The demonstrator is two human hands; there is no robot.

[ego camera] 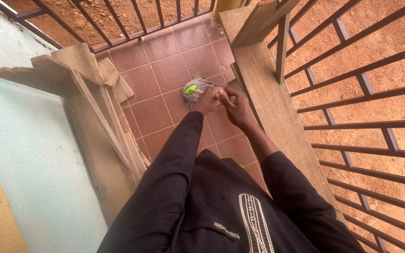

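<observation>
While both fists close around a mop handle [223, 95] at frame centre, the left hand [207, 99] touches the right hand [236, 108] above the grey mop head [194, 89].

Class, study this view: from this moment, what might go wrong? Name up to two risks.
1. Both hands, left hand and right hand, grip the handle over the mop head; a slip might tip the person forward.
2. Loose wooden boards lean beside the narrow tiled floor; the mop could knock them over.
</observation>
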